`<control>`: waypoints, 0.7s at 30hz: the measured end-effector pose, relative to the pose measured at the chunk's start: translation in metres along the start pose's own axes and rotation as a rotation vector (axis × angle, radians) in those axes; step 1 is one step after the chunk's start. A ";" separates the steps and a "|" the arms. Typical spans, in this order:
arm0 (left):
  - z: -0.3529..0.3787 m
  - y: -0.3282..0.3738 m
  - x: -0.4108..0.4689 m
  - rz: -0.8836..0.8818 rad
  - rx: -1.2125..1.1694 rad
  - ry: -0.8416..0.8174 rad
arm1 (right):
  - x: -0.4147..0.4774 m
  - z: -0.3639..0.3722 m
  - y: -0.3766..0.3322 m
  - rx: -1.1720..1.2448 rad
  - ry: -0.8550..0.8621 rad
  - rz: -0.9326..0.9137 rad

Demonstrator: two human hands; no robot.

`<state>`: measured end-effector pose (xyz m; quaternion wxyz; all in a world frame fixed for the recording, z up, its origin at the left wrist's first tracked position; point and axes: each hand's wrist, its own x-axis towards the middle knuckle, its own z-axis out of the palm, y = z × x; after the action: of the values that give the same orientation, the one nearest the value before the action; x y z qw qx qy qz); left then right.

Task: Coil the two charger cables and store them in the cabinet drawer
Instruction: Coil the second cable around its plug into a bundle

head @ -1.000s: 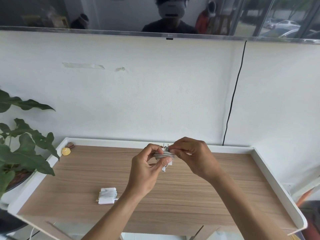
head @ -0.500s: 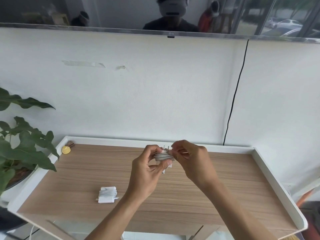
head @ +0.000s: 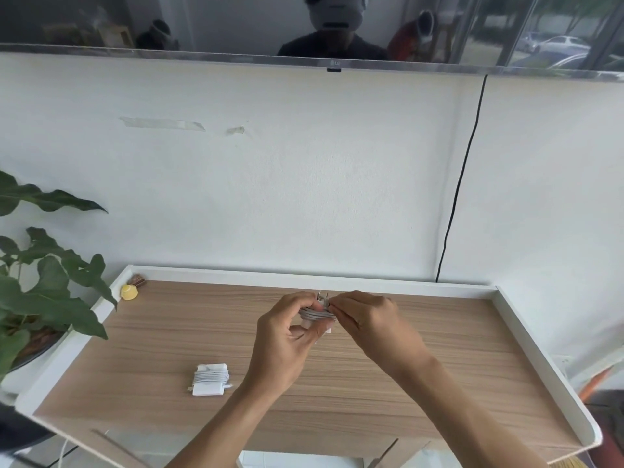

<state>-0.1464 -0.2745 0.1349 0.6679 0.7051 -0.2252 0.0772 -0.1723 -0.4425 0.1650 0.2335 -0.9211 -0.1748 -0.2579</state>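
A white charger with its cable wound round it [head: 315, 315] is held above the middle of the wooden cabinet top [head: 439, 366], metal prongs pointing up. My left hand [head: 283, 346] grips it from the left and below. My right hand [head: 371, 325] pinches the cable at the charger's right side. A second white charger with its cable coiled round it [head: 210, 380] lies on the cabinet top to the front left, apart from both hands. The drawer is hidden from view.
A raised white rim [head: 526, 336] runs round the cabinet top. A small yellow object [head: 129, 292] sits in the back left corner. A leafy potted plant [head: 40, 292] stands at the left. A black cord [head: 462, 177] hangs down the wall.
Both hands and the held charger have sunk slightly toward the cabinet top. The fingers have shifted a little on the cable. The coiled charger on the top has not moved.
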 end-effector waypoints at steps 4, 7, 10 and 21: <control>0.000 -0.004 0.002 0.069 0.089 0.013 | 0.002 0.007 0.000 -0.144 0.024 -0.105; -0.001 -0.007 0.006 0.145 0.187 0.020 | 0.002 0.012 0.004 -0.189 0.089 -0.141; -0.003 -0.010 0.009 0.214 0.284 0.004 | -0.001 0.017 0.008 -0.196 0.151 -0.157; -0.007 -0.005 0.004 0.095 0.157 -0.030 | 0.000 0.026 0.005 0.031 0.166 -0.003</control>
<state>-0.1397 -0.2687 0.1322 0.6028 0.7448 -0.2618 0.1157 -0.1604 -0.4327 0.1435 0.2613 -0.8925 -0.1600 -0.3311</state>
